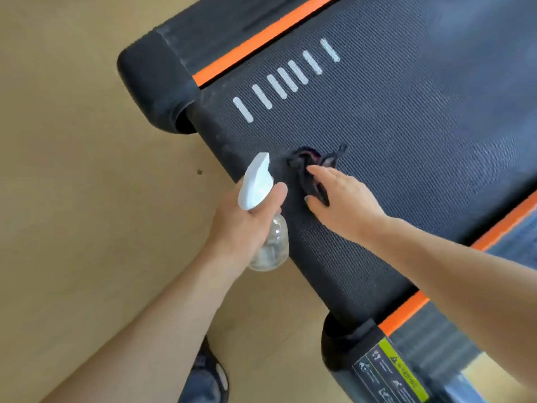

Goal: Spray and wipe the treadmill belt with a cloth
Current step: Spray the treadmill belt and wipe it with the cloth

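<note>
- Head view, only camera. Treadmill belt [392, 126] runs from lower centre to upper right of the frame, dark woven surface, white dashes [286, 80] printed near its upper-left edge.
- Orange stripes [261, 39] border the belt on both sides; tan floor [72, 170] fills the left half.
- Left hand [247, 225], centre of frame: grip wrapped around the neck of a clear spray bottle [270, 245], thumb laid over its white trigger head [255, 181]. Nozzle points up-frame, along the belt's near end.
- Right hand [343, 202], just right of the bottle: fingers straight and spread flat, pressing down on a dark cloth [308, 170] bunched on the belt. Nothing pinched.
- Cloth lies crumpled at centre frame, close to the belt's rear end, partly under the fingertips.
- Judgement: wiping stage at the rear end; most of the belt up-frame looks untreated, though wetness cannot be read.
- Risk: flat palm over a bunched cloth may slide off it, leaving bare fingers on the belt.
- Risk: belt could roll under a firm push, dragging the cloth toward the rear roller gap.
- Risk: nozzle sits near the wiping hand; a stray squeeze would wet it or the floor, near the sandalled foot [206, 376] at bottom.
</note>
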{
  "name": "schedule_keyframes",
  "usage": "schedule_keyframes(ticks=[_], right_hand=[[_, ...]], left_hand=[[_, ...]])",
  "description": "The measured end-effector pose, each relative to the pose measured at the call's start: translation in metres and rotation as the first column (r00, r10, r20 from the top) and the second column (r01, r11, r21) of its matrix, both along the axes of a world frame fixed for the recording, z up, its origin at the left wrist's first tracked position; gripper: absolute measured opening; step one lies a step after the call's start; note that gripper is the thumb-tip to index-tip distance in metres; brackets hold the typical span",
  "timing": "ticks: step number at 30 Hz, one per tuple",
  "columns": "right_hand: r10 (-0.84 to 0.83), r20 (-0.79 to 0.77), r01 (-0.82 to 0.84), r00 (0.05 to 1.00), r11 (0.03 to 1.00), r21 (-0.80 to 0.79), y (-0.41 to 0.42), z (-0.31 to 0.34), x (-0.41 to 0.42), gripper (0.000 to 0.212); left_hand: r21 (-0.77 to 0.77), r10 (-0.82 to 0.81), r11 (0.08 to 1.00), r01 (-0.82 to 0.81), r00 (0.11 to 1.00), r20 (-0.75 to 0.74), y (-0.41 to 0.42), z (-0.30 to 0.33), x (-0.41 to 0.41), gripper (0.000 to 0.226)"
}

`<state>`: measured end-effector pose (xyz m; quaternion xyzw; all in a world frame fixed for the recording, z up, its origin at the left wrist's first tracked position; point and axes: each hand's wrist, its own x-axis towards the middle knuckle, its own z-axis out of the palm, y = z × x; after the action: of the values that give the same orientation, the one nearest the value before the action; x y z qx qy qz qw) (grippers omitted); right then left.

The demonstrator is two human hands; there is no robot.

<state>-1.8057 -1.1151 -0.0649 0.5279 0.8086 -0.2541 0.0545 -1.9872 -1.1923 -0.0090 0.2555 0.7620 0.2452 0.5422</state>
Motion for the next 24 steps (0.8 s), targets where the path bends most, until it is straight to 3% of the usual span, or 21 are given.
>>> schedule_keyframes(ticks=[2, 4, 6, 8, 11, 14, 19, 24], right_hand=[[-0.042, -0.038, 0.044, 0.998, 0.998, 0.049, -0.011, -0.008, -0.006, 0.043], [-0.076, -0.069, 0.091, 0.995, 0.959, 0.268, -0.013, -0.015, -0.01, 0.034], [-0.066, 0.022, 0.05, 0.998, 0.899, 0.436, -0.011, -0.025, -0.011, 0.035], [-0.081, 0.04, 0.054, 0.996, 0.892, 0.448, -0.01, -0.044, -0.01, 0.036], [-0.081, -0.108, 0.124, 0.991, 0.855, 0.503, -0.016, -0.073, -0.006, 0.029], [-0.053, -0.125, 0.113, 0.991, 0.831, 0.545, -0.013, -0.08, 0.004, 0.03], [-0.06, -0.153, 0.139, 0.986, 0.799, 0.585, -0.015, -0.088, 0.005, 0.032], [0.178, -0.237, 0.001, 0.955, 0.799, 0.602, -0.064, -0.095, 0.005, 0.021]], left_hand=[[0.046, -0.169, 0.985, 0.169, 0.986, -0.01, 0.0, 0.002, -0.012, 0.03], [0.075, -0.256, 0.963, 0.258, 0.966, -0.029, 0.0, -0.001, -0.024, 0.022], [0.062, -0.294, 0.953, 0.296, 0.955, -0.05, 0.002, -0.005, -0.034, 0.022], [0.057, -0.311, 0.947, 0.316, 0.947, -0.079, 0.003, -0.013, -0.039, 0.024], [0.047, -0.318, 0.943, 0.329, 0.934, -0.162, -0.001, -0.024, -0.036, 0.037], [-0.02, -0.363, 0.929, 0.368, 0.905, -0.221, -0.004, -0.029, -0.025, 0.053], [-0.024, -0.527, 0.844, 0.535, 0.822, -0.217, -0.009, -0.038, -0.004, 0.053], [0.13, -0.548, 0.752, 0.646, 0.723, -0.42, -0.005, -0.045, 0.003, 0.052]])
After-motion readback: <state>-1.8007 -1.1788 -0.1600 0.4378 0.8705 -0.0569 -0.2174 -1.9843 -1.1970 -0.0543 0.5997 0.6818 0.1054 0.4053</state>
